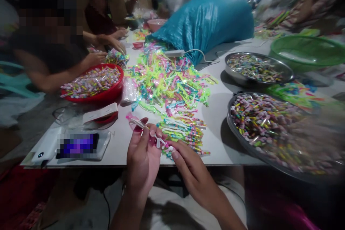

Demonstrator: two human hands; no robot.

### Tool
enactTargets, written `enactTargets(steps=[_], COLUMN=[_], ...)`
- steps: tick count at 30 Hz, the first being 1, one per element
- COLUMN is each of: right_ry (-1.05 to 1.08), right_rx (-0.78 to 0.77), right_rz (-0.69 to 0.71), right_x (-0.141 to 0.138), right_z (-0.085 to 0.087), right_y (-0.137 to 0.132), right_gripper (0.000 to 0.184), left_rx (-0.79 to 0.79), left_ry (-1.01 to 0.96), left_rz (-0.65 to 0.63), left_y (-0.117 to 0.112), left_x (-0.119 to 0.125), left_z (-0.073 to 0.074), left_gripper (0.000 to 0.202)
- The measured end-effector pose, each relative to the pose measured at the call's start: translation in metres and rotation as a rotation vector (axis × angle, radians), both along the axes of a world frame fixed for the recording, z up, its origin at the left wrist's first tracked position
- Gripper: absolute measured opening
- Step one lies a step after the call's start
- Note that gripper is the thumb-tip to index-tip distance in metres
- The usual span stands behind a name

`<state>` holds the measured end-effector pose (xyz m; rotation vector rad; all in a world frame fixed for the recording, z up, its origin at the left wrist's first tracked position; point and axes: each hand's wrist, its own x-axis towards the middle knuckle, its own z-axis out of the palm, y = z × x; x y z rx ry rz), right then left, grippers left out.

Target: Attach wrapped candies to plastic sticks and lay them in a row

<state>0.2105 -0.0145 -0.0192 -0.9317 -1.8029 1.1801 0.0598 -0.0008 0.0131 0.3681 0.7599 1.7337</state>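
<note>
At the near edge of the grey table (221, 143), both hands raised from the lap, forearms coming up from below, wrists close together. Left hand (141, 158) upright, palm turned inward, fingers curled, thumb and forefinger pinched shut on a thin pink plastic stick (136, 122) that slants up and left past the fingertips. Right hand (191, 169) lower and flatter, back of hand toward the camera, fingers stretched left, tips closed on a small white-and-pink piece (161, 143) at the stick's lower end, just beside the left fingers. Exact grip of the right thumb hidden under the fingers.

Just beyond the hands, a neat bundle of filled sticks (185, 131) lying on the table. Farther back, a loose heap of green, yellow and pink plastic pieces (167, 79). To the right, a wide metal tray of wrapped candies (264, 122), edge blurred; a second metal tray (256, 66) behind it, then a green basin (307, 50). To the left, a red bowl of candies (94, 82) with another person's hand (94, 58) near it. Phone in clear sleeve (78, 145) at near left. Blue sack (210, 21) at the far middle.
</note>
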Motion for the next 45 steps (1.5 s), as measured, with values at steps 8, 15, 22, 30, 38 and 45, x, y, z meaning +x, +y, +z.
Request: enactTargets(steps=[8,15,22,30,38,45], right_ry=[0.012,0.041,0.098,-0.146,-0.372,-0.349], right_rx=[0.005,-0.117,-0.037,0.165,0.407,0.406], right_rz=[-0.009,0.013,-0.077,0.029,0.000,0.004], right_x=[0.000,0.001,0.000,0.007,0.007,0.010], right_z=[0.001,0.002,-0.006,-0.006,-0.003,-0.005], right_y=[-0.003,-0.005,-0.010,-0.012,-0.020,-0.022], right_gripper=[0.036,0.030,0.029,0.020,0.014,0.015], left_rx=[-0.017,-0.017,-0.071,-0.011,0.124,0.073], left_ry=[0.019,0.015,-0.057,-0.273,-0.380,-0.401], left_rz=[0.026,-0.023,0.001,-0.107,-0.194,-0.159], left_y=[0.000,-0.004,-0.011,-0.010,-0.009,-0.009], left_x=[0.007,0.009,0.013,0.007,0.009,0.017], left_z=[0.000,-0.001,-0.006,-0.019,-0.015,-0.014], left_gripper=[0.017,0.013,0.010,0.008,0.053,0.062])
